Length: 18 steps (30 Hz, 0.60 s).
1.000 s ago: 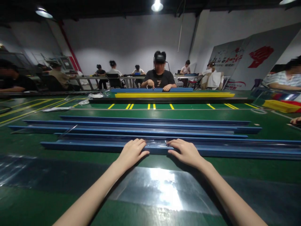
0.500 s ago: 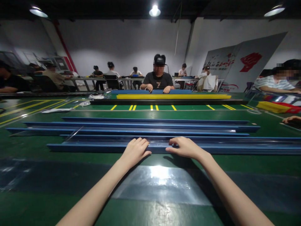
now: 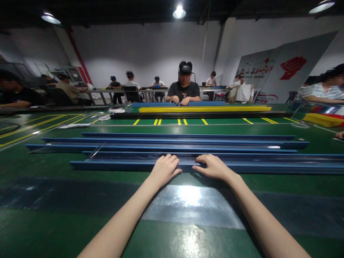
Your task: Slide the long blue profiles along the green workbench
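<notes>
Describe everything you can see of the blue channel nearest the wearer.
The blue channel is long and straight, two walls flanking a trough, perhaps plastic or coated metal. It lies crosswise on the green table, left end visible, right end out of frame. The left hand curls over its near wall; the right hand is there too, more open, contact unclear.

Two wearer's hands [image 3: 166, 169] at centre; blue rails [image 3: 113, 166] too overlapped to count; one black rail [image 3: 199, 115] toward twelve o'clock; three lamps [image 3: 179, 13] at ten, twelve and two.
</notes>
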Motion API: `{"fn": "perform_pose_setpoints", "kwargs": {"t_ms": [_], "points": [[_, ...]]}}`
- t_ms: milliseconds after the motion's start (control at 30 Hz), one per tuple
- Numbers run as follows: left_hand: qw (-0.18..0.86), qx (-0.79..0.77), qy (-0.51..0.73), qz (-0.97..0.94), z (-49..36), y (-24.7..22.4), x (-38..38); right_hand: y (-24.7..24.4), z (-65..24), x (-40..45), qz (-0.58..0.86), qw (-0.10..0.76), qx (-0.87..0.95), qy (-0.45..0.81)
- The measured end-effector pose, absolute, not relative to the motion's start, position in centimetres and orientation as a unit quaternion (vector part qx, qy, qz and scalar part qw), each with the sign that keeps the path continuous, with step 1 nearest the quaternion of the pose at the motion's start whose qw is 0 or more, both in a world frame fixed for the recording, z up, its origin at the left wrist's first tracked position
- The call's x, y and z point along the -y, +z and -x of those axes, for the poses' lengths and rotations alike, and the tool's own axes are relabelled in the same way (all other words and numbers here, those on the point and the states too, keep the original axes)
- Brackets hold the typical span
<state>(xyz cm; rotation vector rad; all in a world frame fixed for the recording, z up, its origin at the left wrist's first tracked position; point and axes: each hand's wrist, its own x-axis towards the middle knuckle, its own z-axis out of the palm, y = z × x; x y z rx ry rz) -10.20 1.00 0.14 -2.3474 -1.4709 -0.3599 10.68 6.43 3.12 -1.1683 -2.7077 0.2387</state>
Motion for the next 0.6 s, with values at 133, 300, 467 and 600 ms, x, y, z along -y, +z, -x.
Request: {"fn": "perform_pose_setpoints", "kwargs": {"t_ms": [133,300,467,600], "points": [[0.173,0.52,-0.128,0.827,10.2,0.0,-0.9,2.6,-11.0,-6.0,0.394,0.094,0.913,0.041],[0.172,0.518,-0.14,0.826,10.2,-0.3,-0.9,2.3,-11.3,-5.7,0.404,0.083,0.911,0.015],[0.179,0.519,-0.14,0.824,10.3,-0.5,-0.9,1.9,-11.2,-5.6,0.402,0.086,0.911,-0.003],[0.173,0.517,-0.144,0.826,10.3,-0.5,-0.9,1.7,-11.1,-5.5,0.391,0.096,0.915,0.001]]}}
